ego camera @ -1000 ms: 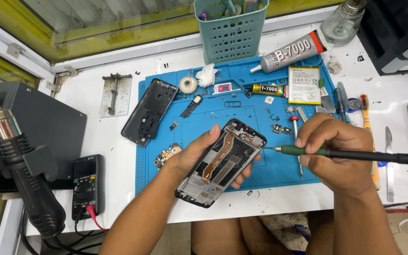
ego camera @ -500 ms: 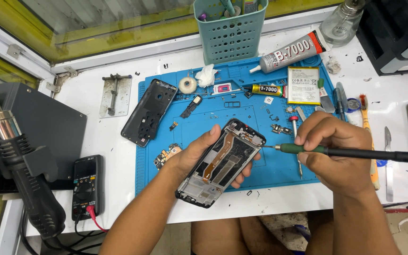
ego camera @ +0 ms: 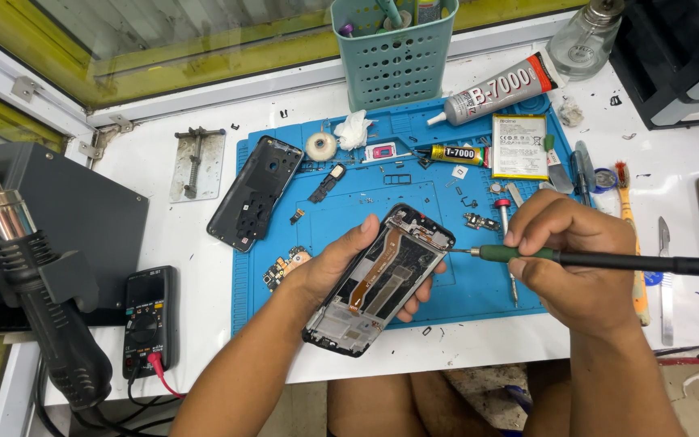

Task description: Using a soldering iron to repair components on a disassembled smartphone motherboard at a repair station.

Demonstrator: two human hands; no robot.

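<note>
Phone frame (ego camera: 380, 283), opened with its back cover off, was cradled in the left hand (ego camera: 329, 271), tilted up off the blue mat (ego camera: 446, 295) so its inner side faced the camera. The frame was held from below and along its left edge, thumb at the upper left side, fingertips showing just past its right edge; the grip was closed firmly on it, probably to steady it against the tool. An orange flex cable ran down the middle of the frame, left uncovered by the fingers so the work area stayed open.

The screwdriver (ego camera: 600, 260), green collar and long black handle, was pinched in the right hand (ego camera: 576, 263), fingers wrapped tight near the collar for fine control. Its thin tip was brought to the frame's upper right edge, just beside the left fingertips; actual contact could not be told.

Beyond the grip, well apart on the mat, the removed back cover (ego camera: 255, 193) was laid to the upper left, with loose small parts between. A flat battery (ego camera: 518, 146) and a glue tube (ego camera: 495, 91) were set further away behind the right hand. A multimeter (ego camera: 149, 320) and hot-air gun (ego camera: 46, 307) were parked far left, off the mat.
</note>
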